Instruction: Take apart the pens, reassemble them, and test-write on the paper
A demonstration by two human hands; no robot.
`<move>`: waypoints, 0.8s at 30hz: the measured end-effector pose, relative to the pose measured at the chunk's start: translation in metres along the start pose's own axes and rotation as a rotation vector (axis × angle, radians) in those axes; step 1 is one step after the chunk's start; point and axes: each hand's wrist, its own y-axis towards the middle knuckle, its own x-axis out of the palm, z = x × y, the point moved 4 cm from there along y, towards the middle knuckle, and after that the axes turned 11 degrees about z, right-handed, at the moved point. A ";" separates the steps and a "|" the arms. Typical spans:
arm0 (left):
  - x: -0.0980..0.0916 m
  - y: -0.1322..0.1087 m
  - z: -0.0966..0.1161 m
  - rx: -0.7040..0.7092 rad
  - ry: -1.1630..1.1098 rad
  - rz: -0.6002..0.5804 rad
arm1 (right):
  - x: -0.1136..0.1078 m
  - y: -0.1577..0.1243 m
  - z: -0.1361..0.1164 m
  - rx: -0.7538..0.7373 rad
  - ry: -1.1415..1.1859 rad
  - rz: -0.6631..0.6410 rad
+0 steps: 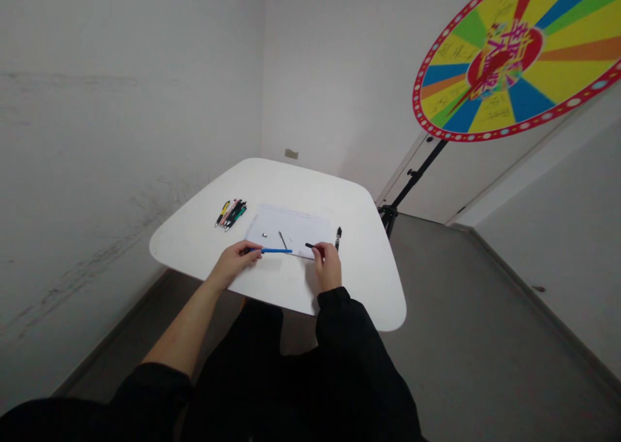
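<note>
Blue pen barrel (277, 250) lies level in the grip of the left hand (237, 261), thumb and fingers closed on its left end, its free end pointing right above the near edge of a white sheet of paper (299, 221). The left forearm slants in from the lower left, bare below a pushed-up black sleeve. The right hand (328, 265), its sleeve down to the wrist, pinches a small black piece (309, 245) with bent fingers. A thin dark rod (282, 240) and a small metallic part (264, 235) lie on the paper. The white table (361, 290) has rounded corners; a cluster of pens (233, 214) rests at left, a black pen (338, 236) at right. Pale scuffed walls (97, 105), grey floor (460, 338) and a colourful prize wheel (519, 60) on a black stand (414, 178) surround it.
</note>
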 end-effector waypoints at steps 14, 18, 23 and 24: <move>0.001 -0.002 0.006 0.010 0.003 -0.027 | 0.008 -0.005 -0.002 0.232 0.489 -0.170; 0.001 -0.003 0.009 0.014 0.011 -0.031 | 0.009 -0.007 -0.005 0.213 0.508 -0.204; 0.001 -0.003 0.007 0.018 0.022 -0.032 | 0.009 -0.008 -0.004 0.208 0.547 -0.171; 0.002 -0.003 0.006 0.018 0.029 -0.034 | 0.009 -0.008 -0.004 0.206 0.549 -0.167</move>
